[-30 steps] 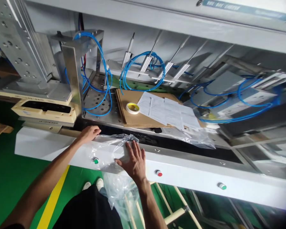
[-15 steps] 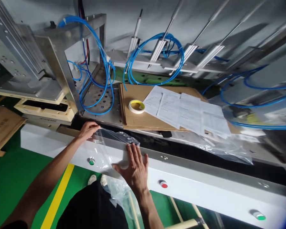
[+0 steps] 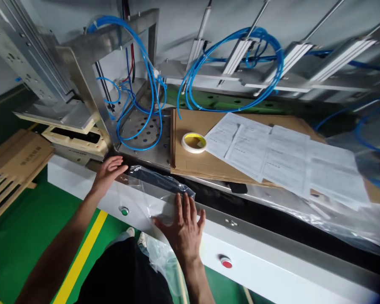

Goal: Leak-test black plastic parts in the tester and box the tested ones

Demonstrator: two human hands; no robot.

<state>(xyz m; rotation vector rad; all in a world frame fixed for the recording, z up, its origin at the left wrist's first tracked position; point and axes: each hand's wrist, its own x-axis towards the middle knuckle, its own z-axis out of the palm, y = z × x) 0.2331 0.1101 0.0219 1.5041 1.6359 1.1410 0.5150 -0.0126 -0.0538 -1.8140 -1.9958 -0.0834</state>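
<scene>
A clear plastic film [image 3: 156, 181] drapes over the edge of a white panel [image 3: 139, 202], with its far edge reaching across a dark gap behind. Spread flat, my right hand [image 3: 183, 230] presses the film's right part against the panel, fingertips near its upper right corner. Just beyond the film's left end is my left hand [image 3: 107, 175]. Its thumb stands apart from the fingers and nothing shows in it. On the panel's front, below the film, is a green button [image 3: 124, 210]. A red button [image 3: 226, 261] sits to the right of my right hand.
Behind the panel, flat cardboard [image 3: 183, 164] carries a roll of tape [image 3: 194, 143] and printed papers [image 3: 285, 156]. Coiled blue hoses [image 3: 158, 105] hang by a metal frame [image 3: 82, 84]. More plastic [image 3: 345, 223] lies at right. A pallet with cardboard [image 3: 22, 154] stands on the left floor.
My left hand has let go of the film's left corner and moved slightly away from it. The film lies lower there. My right hand stays spread on it. The view has shifted.
</scene>
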